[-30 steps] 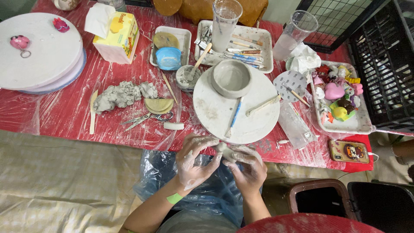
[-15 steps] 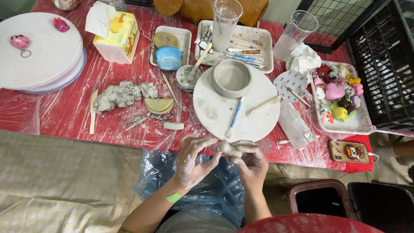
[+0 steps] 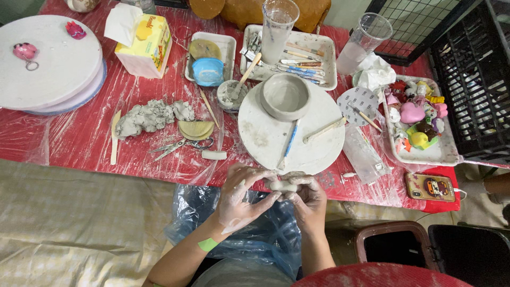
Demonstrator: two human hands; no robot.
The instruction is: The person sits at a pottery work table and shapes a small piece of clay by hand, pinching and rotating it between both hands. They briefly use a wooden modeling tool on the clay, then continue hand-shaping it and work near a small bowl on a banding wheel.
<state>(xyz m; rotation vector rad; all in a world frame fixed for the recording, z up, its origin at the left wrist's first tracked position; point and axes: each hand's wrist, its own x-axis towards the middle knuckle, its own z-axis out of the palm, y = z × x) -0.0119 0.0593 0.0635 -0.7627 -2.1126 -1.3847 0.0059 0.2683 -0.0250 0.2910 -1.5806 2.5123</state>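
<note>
Both of my hands hold a small lump of grey clay at the table's near edge, over a blue plastic sheet on my lap. My left hand, smeared with clay, presses the lump from the left. My right hand cups it from the right. Just beyond them lies a round white board carrying a grey clay bowl, a blue tool and a clay-covered stick.
A red table under clear plastic holds a pile of clay, scissors, trays of tools, two clear cups, a tissue box, stacked white discs, a tray of small coloured figures and a phone. Black crates stand at the right.
My hands have shifted slightly on the clay lump, turning and squeezing it in the same spot. Nothing on the table has moved.
</note>
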